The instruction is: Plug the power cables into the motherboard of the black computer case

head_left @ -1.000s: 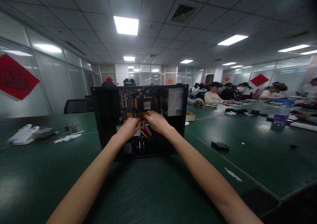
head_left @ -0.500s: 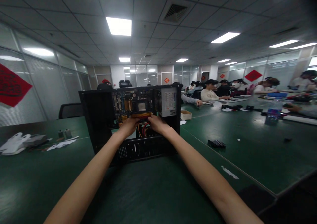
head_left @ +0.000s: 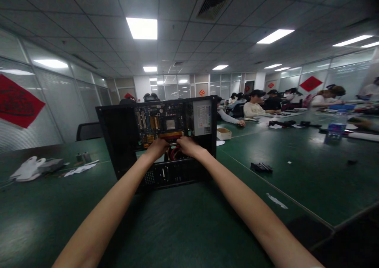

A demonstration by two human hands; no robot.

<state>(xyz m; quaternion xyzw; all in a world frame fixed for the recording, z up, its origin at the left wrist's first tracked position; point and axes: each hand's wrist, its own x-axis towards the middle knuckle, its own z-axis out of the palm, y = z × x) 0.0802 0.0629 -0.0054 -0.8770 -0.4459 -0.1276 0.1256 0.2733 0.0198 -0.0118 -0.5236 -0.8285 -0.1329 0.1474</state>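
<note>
An open black computer case stands upright on the green table. Inside it are a motherboard and, at the upper right, a power supply. Both hands reach into the case at the lower edge of the motherboard, by the orange and red memory slots. My left hand has its fingers bent together at the left end of the slots. At their right end, my right hand has its fingers closed. Whatever the fingertips grip is too small to make out. Red and dark cables run between the hands.
White plastic bag and a grey box lie at the left. A small open box stands right of the case. Black parts and a paper scrap lie at the right. Several people sit further back.
The view has shifted slightly, so the surroundings appear further right. The case has tilted a little, and both hands remain at the slots with only a small shift of the fingers.
</note>
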